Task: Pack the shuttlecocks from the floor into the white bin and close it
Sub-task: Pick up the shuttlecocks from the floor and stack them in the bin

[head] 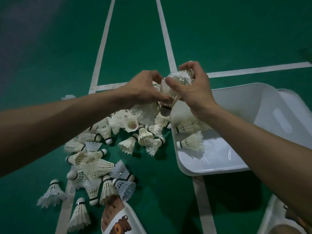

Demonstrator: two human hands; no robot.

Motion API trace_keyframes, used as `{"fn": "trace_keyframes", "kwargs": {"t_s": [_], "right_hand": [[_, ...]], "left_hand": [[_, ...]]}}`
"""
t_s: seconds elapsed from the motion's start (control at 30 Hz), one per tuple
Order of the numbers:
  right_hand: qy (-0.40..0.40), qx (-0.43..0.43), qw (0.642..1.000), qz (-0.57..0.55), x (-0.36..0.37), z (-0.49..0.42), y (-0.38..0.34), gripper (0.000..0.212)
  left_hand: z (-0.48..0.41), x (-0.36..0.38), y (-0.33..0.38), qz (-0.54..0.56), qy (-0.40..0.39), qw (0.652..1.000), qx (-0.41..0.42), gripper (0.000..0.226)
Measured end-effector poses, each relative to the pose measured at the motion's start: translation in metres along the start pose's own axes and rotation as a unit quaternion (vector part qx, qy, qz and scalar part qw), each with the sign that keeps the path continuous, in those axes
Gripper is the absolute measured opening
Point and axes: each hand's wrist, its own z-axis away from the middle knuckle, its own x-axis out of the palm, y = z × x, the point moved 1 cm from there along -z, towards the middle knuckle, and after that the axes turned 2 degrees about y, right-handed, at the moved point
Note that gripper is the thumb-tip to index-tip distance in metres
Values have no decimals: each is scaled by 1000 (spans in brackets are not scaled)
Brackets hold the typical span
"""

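Note:
A pile of white feather shuttlecocks (104,149) lies on the green court floor, left of the white bin (211,168). The bin stands open at the right with a few shuttlecocks (192,142) inside. Above the bin's near-left corner, my left hand (143,88) and my right hand (194,88) meet around a bunch of shuttlecocks (170,88). Both hands curl their fingers round the bunch, the left from the left side, the right from above and the right side. Part of the bunch is hidden behind my fingers.
A foot in a white slipper (116,218) stands at the bottom centre beside the pile. Another white slipper (276,220) shows at the bottom right. White court lines (101,48) cross the floor. A flat white piece (297,105) lies behind the bin.

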Motion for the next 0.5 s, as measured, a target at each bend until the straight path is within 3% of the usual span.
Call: {"fn": "trace_keyframes", "kwargs": {"t_s": [0.23, 0.5], "right_hand": [[-22, -26, 998, 45, -69, -11, -6, 15], [-9, 20, 991, 135, -146, -9, 17, 21]], "left_hand": [[-20, 24, 42, -67, -29, 994, 87, 67], [-38, 77, 65, -43, -112, 985, 124, 59]]}}
